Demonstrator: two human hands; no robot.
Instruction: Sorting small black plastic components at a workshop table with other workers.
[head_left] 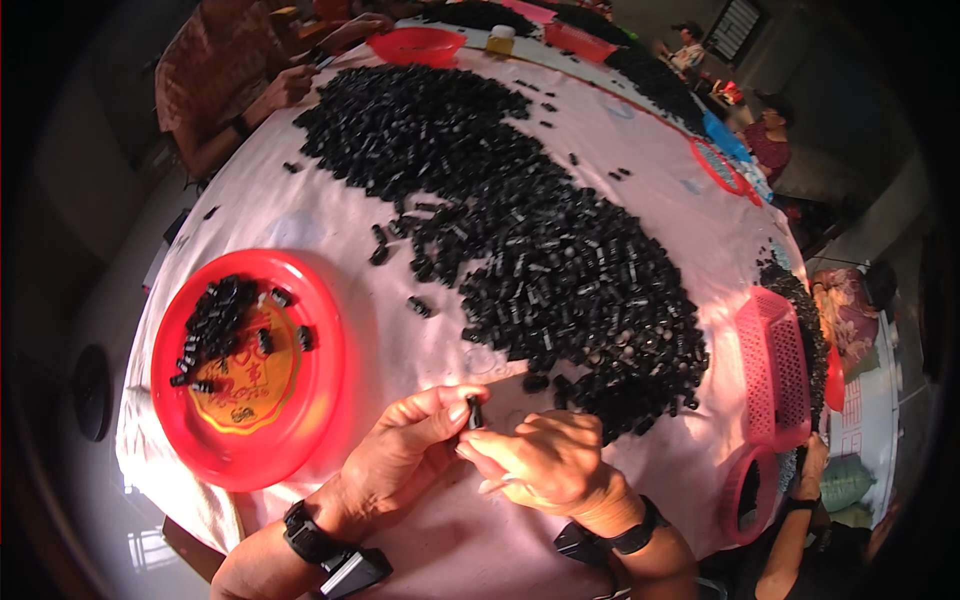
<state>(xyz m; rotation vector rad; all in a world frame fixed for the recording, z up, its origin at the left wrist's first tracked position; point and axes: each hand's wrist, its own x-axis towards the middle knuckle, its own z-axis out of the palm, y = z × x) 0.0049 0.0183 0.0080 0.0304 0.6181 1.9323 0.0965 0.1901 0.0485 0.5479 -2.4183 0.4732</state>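
Note:
My left hand (pixel 405 440) is closed, pinching a small black cylindrical piece (pixel 474 412) between thumb and fingers. Close against it, my right hand (pixel 555 465) is curled into a fist with its fingertips at the piece's lower end. Whatever lies inside the right fist is hidden. Just beyond both hands spreads a large heap of similar black pieces (pixel 560 270) on a pale pink cloth (pixel 400 345). To the left, a round red plastic tray (pixel 320 400) with a yellow patterned centre holds a small pile of black pieces.
A pink perforated basket (pixel 770 370) and a round pink container (pixel 735 500) stand at the right edge. A red basin (pixel 415 45) and a yellowish jar (pixel 500 40) sit at the far side. Another person's arm (pixel 265 100) is at far left; a co-worker's forearm (pixel 790 540) enters lower right.

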